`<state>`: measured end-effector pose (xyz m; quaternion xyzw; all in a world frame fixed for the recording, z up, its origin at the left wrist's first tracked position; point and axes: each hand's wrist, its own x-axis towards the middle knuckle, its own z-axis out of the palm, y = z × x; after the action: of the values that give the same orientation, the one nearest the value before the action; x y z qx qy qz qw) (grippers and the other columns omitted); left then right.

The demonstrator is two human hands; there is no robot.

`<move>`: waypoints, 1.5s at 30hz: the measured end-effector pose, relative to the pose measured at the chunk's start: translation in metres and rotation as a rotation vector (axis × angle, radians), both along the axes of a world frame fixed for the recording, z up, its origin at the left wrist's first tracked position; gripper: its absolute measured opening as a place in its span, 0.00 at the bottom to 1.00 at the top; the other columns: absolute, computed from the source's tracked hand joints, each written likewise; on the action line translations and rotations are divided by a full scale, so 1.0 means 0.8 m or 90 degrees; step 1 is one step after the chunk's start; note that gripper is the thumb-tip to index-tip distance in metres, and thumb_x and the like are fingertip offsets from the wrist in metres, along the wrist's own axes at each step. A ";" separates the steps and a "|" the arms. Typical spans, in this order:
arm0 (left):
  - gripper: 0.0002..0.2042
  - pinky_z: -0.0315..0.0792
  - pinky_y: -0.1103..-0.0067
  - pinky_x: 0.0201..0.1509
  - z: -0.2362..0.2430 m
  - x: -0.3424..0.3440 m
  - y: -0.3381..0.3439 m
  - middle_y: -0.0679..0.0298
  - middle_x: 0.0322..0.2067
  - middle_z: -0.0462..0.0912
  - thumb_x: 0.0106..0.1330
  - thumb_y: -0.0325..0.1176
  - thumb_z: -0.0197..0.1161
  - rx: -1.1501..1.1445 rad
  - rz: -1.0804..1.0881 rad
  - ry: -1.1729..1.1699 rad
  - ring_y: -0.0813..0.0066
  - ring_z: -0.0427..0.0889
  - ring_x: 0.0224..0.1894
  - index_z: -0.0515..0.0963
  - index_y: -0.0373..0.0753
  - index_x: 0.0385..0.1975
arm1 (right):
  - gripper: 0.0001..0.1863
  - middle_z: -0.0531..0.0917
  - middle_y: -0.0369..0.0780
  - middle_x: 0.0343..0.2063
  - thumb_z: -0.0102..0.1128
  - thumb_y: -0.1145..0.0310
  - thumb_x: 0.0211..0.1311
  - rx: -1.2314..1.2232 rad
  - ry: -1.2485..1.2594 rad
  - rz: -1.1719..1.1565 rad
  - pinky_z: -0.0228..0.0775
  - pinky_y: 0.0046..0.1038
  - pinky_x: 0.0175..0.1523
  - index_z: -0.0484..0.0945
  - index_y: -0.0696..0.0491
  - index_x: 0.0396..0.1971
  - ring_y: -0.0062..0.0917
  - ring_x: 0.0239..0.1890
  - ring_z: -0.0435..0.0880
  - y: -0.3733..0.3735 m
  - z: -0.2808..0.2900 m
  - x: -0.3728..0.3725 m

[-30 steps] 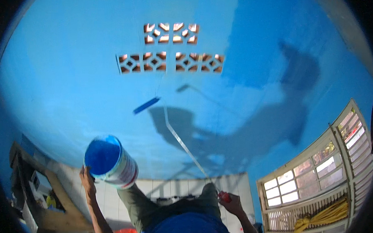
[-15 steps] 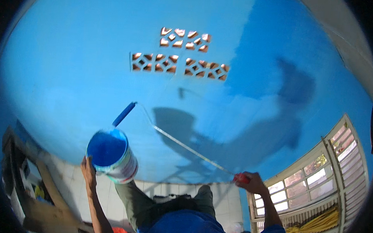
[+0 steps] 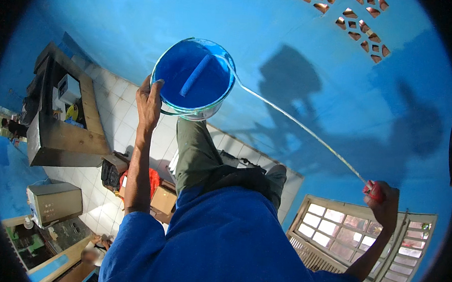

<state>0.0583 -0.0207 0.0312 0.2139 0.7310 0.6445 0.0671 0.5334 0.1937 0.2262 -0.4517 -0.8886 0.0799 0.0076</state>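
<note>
On the left edge of the paint bucket (image 3: 209,113), the left hand (image 3: 148,105) has a solid hold, thumb right at the rim. Way off to the right, the right hand (image 3: 384,206) is wrapped around a red grip (image 3: 373,191). From that, a long thin rod (image 3: 307,129) slants up to the blue roller (image 3: 195,77), which sits within the bucket's mouth; can't tell if it's touching the paint. Past that it's a blue wall (image 3: 125,31) with patterned vent blocks (image 3: 361,28) up top, plus a slatted window (image 3: 339,227) lower right.
</note>
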 end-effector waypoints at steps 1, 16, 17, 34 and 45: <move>0.22 0.60 0.83 0.21 -0.002 0.000 0.003 0.60 0.21 0.74 0.58 0.41 0.50 0.001 -0.005 0.007 0.82 0.65 0.18 0.70 0.26 0.43 | 0.21 0.80 0.41 0.29 0.67 0.69 0.31 0.029 -0.035 0.009 0.66 0.31 0.42 0.74 0.53 0.32 0.33 0.31 0.76 -0.001 0.008 -0.008; 0.20 0.71 0.75 0.38 -0.002 -0.007 0.010 0.52 0.30 0.78 0.58 0.37 0.50 -0.018 -0.051 0.050 0.69 0.77 0.33 0.69 0.30 0.48 | 0.20 0.75 0.43 0.26 0.59 0.57 0.47 0.197 -0.236 0.233 0.61 0.34 0.36 0.70 0.54 0.36 0.36 0.26 0.69 -0.010 0.068 -0.183; 0.20 0.71 0.75 0.38 -0.002 -0.006 0.010 0.52 0.30 0.78 0.59 0.36 0.50 -0.013 -0.055 0.052 0.70 0.77 0.33 0.69 0.30 0.47 | 0.19 0.75 0.44 0.26 0.59 0.56 0.48 0.182 -0.252 0.224 0.61 0.34 0.36 0.70 0.54 0.35 0.36 0.26 0.69 -0.012 0.070 -0.195; 0.19 0.71 0.74 0.42 0.005 -0.005 0.011 0.49 0.33 0.78 0.58 0.34 0.50 0.018 -0.059 0.048 0.65 0.78 0.36 0.70 0.30 0.46 | 0.15 0.76 0.47 0.18 0.60 0.59 0.46 0.151 -0.246 0.218 0.64 0.34 0.31 0.73 0.55 0.28 0.39 0.24 0.76 -0.052 0.089 -0.232; 0.20 0.69 0.75 0.36 -0.010 -0.020 0.024 0.52 0.29 0.78 0.58 0.37 0.50 0.001 -0.041 0.031 0.70 0.75 0.30 0.71 0.26 0.43 | 0.16 0.79 0.40 0.26 0.65 0.64 0.41 0.182 -0.025 0.155 0.69 0.29 0.33 0.76 0.52 0.32 0.31 0.26 0.79 -0.059 0.032 -0.097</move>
<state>0.0424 -0.0013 0.0230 0.2525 0.7250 0.6370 0.0700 0.4561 0.1462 0.2516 -0.3365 -0.9390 -0.0556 0.0447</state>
